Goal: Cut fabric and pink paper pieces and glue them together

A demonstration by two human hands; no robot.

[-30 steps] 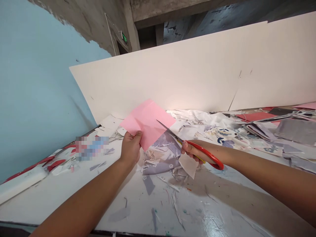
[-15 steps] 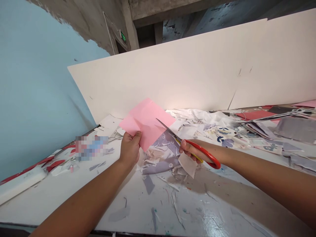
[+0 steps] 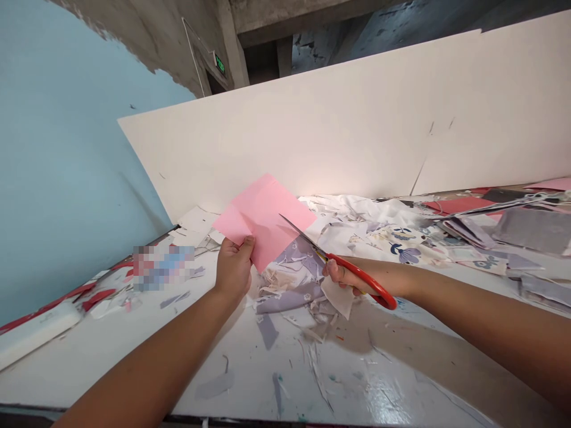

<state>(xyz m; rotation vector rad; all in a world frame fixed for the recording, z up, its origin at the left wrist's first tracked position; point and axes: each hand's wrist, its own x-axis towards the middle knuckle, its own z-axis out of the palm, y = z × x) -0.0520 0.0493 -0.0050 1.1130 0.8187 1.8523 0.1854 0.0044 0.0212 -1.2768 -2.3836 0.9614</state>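
My left hand (image 3: pixel 232 268) pinches the lower edge of a square sheet of pink paper (image 3: pixel 263 219), holding it up above the table. My right hand (image 3: pixel 339 277) is shut on a pair of red-handled scissors (image 3: pixel 363 278). Their long steel blades (image 3: pixel 302 239) reach up and left, with the tip over the sheet's right part. I cannot tell whether the paper lies between the blades. A white paper scrap (image 3: pixel 338 297) hangs just below my right hand.
A white, paint-spattered table (image 3: pixel 250 386) holds a heap of crumpled floral fabric (image 3: pixel 289 285) and many scraps. More printed sheets and red pieces (image 3: pixel 459 206) lie to the right. A tall white board (image 3: pixel 312 131) stands behind, a blue wall (image 3: pixel 66 166) at left.
My right hand and the scissors have shifted slightly left, closer to the pink sheet. The whole view has tilted a little, and my left hand still holds the sheet.
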